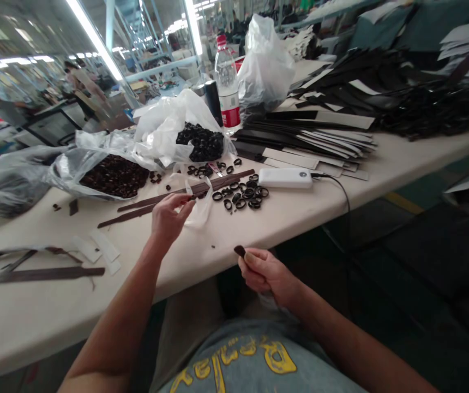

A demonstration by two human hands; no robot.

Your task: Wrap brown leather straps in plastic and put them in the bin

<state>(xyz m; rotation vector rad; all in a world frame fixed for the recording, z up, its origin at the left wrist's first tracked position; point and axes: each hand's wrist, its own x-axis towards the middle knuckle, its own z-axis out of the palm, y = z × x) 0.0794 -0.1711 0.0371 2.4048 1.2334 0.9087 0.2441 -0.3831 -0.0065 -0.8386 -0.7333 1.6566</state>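
My left hand (168,217) reaches over the table with thumb and fingertips pinched together. Something small and dark shows at those fingertips, too small to name. Beside them lies a thin white plastic bag (200,212), and dark brown straps (144,213) run just behind the hand. At the table's front edge my right hand (265,272) is closed on a dark brown strap end (239,250). Its rounded tip sticks out past the thumb; the remainder is hidden by the hand. Between and beyond the hands sits a loose pile of black loops (240,195).
Plastic bags of small brown pieces (114,176) and black pieces (202,143) stand at the back. A bottle (227,87) is upright behind them. A white power bank (286,178) trails a cable over the front edge. Stacked strips (312,136) cover the right; more straps (42,274) lie left.
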